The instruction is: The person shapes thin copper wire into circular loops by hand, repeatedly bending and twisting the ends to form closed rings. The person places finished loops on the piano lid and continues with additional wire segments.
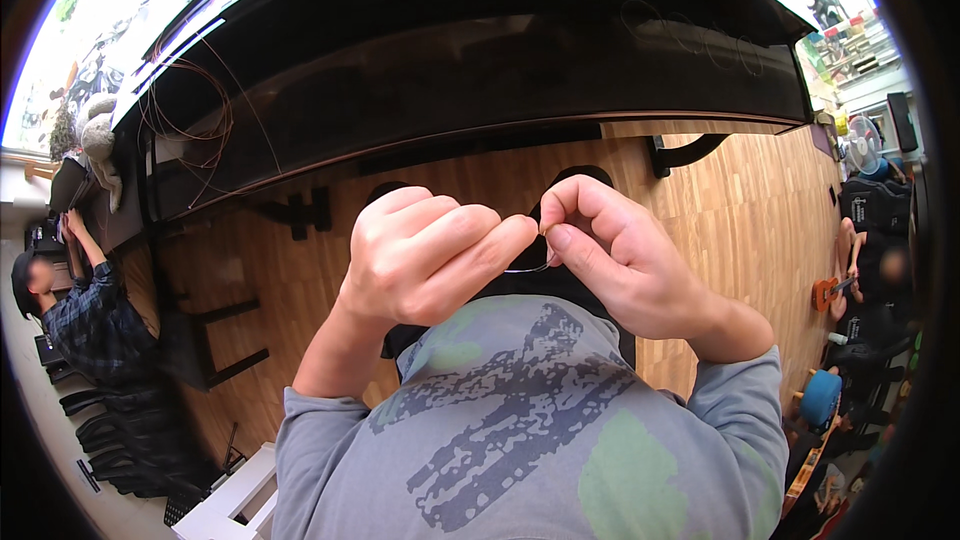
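Seen from above, a person in a grey printed sweatshirt [530, 430] holds both hands close together at chest height, over a wooden floor [740, 210] and before a long black piano [450, 60]. The left hand [425, 255] is curled nearly closed and the right hand [615, 250] pinches thumb against forefinger, the two gripping opposite ends of a very thin wire [530, 267] that spans the small gap between them. This looks like the step of working or threading the wire's end; the next move seems to call for steady, fine fingertip control without letting it slip.
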### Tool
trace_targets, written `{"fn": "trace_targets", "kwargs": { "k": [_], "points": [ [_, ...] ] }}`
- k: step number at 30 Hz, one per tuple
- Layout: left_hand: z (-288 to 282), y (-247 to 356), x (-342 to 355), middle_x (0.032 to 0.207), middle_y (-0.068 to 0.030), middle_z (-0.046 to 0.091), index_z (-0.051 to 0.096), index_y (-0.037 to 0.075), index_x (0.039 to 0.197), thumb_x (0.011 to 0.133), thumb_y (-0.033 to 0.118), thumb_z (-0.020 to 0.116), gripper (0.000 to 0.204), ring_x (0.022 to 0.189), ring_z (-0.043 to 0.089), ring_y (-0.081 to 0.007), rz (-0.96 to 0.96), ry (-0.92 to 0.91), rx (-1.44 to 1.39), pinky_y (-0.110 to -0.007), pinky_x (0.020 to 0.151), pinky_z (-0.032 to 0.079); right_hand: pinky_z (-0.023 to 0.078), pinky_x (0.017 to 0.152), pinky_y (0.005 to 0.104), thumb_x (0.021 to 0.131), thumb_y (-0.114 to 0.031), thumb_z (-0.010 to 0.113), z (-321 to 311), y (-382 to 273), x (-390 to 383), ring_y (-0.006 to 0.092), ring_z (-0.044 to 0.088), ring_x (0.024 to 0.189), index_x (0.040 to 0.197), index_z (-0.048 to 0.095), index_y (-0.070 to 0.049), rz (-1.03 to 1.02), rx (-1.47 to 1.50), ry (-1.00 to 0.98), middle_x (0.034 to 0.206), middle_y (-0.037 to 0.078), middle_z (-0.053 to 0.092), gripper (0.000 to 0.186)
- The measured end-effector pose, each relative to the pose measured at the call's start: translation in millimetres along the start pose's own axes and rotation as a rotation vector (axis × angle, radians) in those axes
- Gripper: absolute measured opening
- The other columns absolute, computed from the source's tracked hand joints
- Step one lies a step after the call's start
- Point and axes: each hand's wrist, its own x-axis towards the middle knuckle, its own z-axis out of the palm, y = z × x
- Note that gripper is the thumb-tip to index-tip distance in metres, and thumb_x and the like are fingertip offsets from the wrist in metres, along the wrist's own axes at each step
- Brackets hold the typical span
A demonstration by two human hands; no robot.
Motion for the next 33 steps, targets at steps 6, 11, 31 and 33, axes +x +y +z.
{"fn": "trace_targets", "kwargs": {
  "k": [6, 11, 31, 33],
  "points": [
    [0.8, 0.8, -3.5, 0.068, 0.0003, 0.056, 0.072, 0.006, 0.089, 0.067, 0.011, 0.077, 0.023, 0.048, 0.050, -0.0098, 0.042, 0.031, 0.021, -0.023, 0.042, 0.032, 0.036, 0.060, 0.0216, 0.098, -0.008, 0.047, 3.1, 0.7, -2.4, 0.0032, 0.039, 0.070, 0.100, 0.049, -0.004, 0.016, 0.058, 0.001, 0.078, -0.003, 0.045, 0.005],
    [-3.9, 2.3, -4.3, 0.069, 0.0007, 0.054, 0.071, 0.006, 0.089, 0.071, 0.016, 0.077, 0.021, 0.049, 0.049, -0.0097, 0.064, 0.001, 0.042, -0.023, 0.043, 0.032, 0.037, 0.063, 0.0217, 0.098, -0.010, 0.046, 2.7, 3.7, -3.9, 0.0034, 0.039, 0.073, 0.101, 0.050, -0.003, 0.041, 0.090, -0.060, 0.082, -0.003, 0.046, 0.008],
    [2.5, -3.8, -9.0, 0.067, -0.0012, 0.058, 0.070, 0.005, 0.085, 0.062, 0.000, 0.074, 0.023, 0.051, 0.054, -0.0119, -0.102, 0.059, -0.098, -0.023, 0.043, 0.037, 0.042, 0.071, 0.0330, 0.072, 0.005, 0.067, 1.4, 16.7, 13.0, 0.0214, 0.059, 0.076, 0.096, 0.061, -0.005, -0.725, -0.781, 0.219, 0.082, 0.005, 0.060, 0.027],
    [1.4, -1.9, -6.9, 0.066, -0.0024, 0.060, 0.070, 0.004, 0.085, 0.060, -0.005, 0.072, 0.026, 0.053, 0.058, -0.0137, -0.177, 0.052, -0.121, -0.023, 0.044, 0.041, 0.042, 0.068, 0.0322, 0.069, 0.005, 0.068, 0.5, 18.7, 16.4, 0.0206, 0.059, 0.072, 0.093, 0.063, -0.005, -0.807, -0.836, 0.280, 0.080, 0.005, 0.061, 0.026]
  ]
}}
